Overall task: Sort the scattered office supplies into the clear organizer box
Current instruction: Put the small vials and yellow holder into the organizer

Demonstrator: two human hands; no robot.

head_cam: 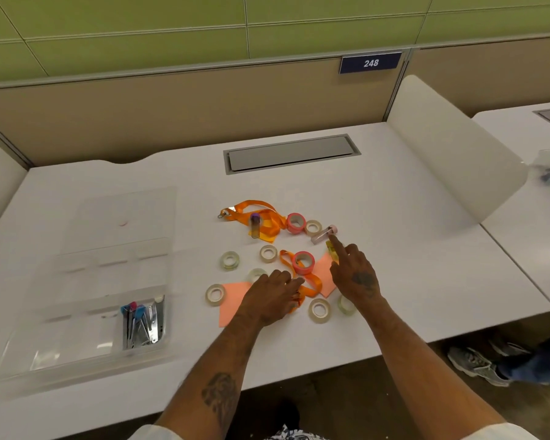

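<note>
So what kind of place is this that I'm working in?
Most likely a shared open-plan office or study hall: a white desk with a built-in cable hatch, a fabric partition behind it, and a seat number plate reading 248.

The white laminate desk (394, 217) carries a grey metal cable hatch (291, 153) at 12 o'clock and a clear plastic organizer box (77, 338) at 8 o'clock (its lid lies open toward 10). In the scatter at the centre lie two orange fabric lanyards (267, 217), at 12 and at 5. Two pink tape rolls (296, 222) sit beside them. Several clear tape rolls (230, 260) spread from 9 round to 4. Two salmon paper squares (232, 300) lie at 7 and 3, and a pale pink tube (323, 235) at 2.
</note>
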